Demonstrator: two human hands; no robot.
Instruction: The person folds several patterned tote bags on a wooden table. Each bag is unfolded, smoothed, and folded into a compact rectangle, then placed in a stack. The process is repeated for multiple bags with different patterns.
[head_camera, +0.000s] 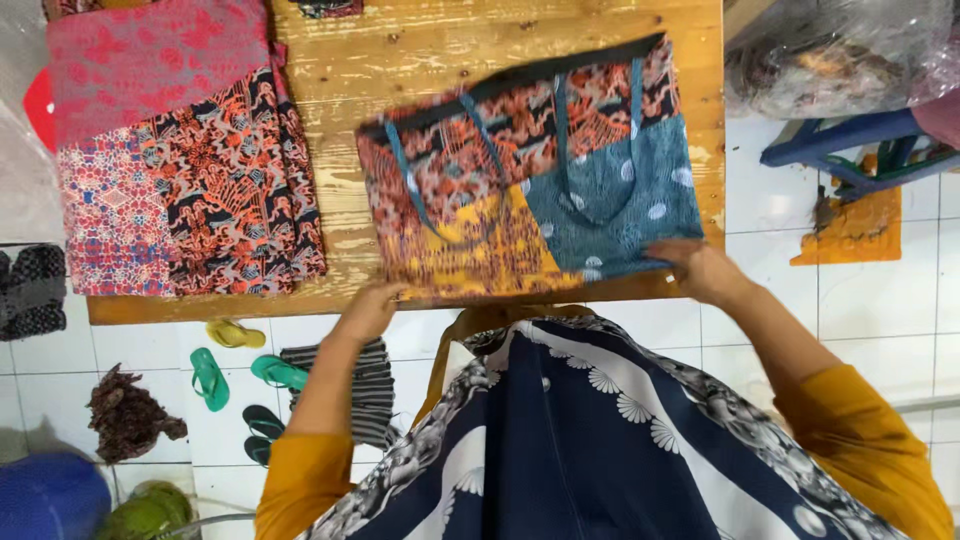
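Note:
A patchwork batik tote bag (530, 180) lies flat on the wooden table (420, 50), with orange, yellow and teal dotted panels and teal straps folded over it. My left hand (372, 308) grips the bag's near left corner at the table's front edge. My right hand (700, 268) pinches the near right corner on the teal panel. Both arms wear mustard-yellow sleeves. A dark blue and white patterned cloth (590, 430) hangs over my front, below the table edge.
A stack of folded red, pink and orange batik cloths (180, 150) fills the table's left side. On the tiled floor lie green and yellow sandals (235, 365), a cloth scrap (130, 415) and a striped cloth (365, 390). Plastic bags (840, 50) and a blue stool frame (850, 140) stand right.

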